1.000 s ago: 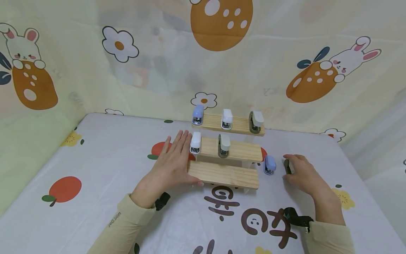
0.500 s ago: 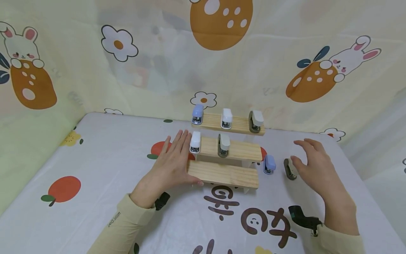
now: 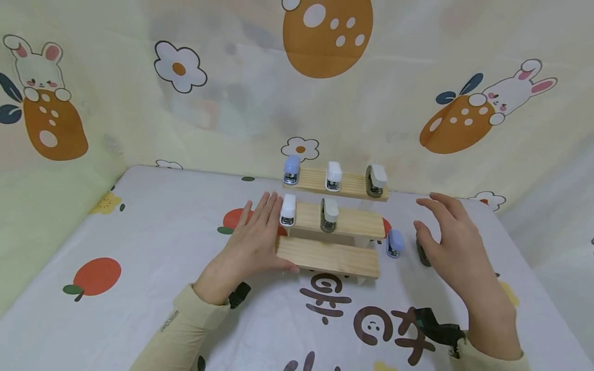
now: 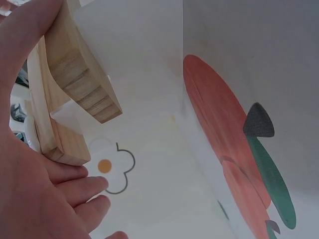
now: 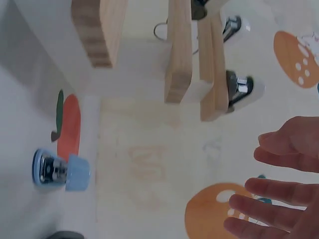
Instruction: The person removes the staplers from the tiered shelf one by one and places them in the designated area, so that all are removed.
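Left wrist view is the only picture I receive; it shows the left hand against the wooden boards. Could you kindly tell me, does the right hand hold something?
Observer: No, the right hand holds nothing; the right wrist view confirms it.
Operator: Thank you. Which staplers are on the top board, please?
Observer: Three, from left to right: a blue stapler, a white stapler and a grey stapler.
Operator: And what stands on the table, nearest to the right end of the lowest board?
Observer: A second blue stapler, apart from the board.
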Available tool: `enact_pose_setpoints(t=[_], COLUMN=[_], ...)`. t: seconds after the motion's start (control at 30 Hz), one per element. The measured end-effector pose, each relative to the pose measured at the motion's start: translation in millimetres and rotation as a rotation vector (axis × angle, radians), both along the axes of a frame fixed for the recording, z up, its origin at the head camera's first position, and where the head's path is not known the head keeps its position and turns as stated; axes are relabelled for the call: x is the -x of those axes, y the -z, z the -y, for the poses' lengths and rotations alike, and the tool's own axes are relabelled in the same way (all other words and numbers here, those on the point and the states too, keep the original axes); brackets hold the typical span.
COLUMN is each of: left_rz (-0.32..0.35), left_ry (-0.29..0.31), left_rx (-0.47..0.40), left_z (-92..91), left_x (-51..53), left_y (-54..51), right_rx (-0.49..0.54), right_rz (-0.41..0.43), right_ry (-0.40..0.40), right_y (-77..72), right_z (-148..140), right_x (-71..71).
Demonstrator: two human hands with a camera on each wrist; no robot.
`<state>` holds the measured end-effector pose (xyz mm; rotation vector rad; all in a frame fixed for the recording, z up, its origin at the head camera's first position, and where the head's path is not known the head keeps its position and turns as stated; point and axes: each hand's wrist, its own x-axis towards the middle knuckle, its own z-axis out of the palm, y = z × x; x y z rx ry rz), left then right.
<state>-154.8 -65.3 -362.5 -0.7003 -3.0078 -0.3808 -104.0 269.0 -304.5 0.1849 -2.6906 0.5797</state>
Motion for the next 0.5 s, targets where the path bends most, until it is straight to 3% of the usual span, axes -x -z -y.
enact_pose_setpoints(t=[0.23, 0.5], left_rz=[-0.009, -0.005], left_ry=[-0.001, -0.004], left_rx=[0.003, 0.012], left_z=[0.7, -0.2], left_x=[-1.0, -0.8], left_y=[0.6, 0.3], right_rx=[0.004, 0.015], right_rz=[-0.135, -0.194], right_ry=[-0.124, -0.237], right_y=[-5.7, -13.1], right_z=[30.0, 58.4], right_x=[-1.8, -0.8])
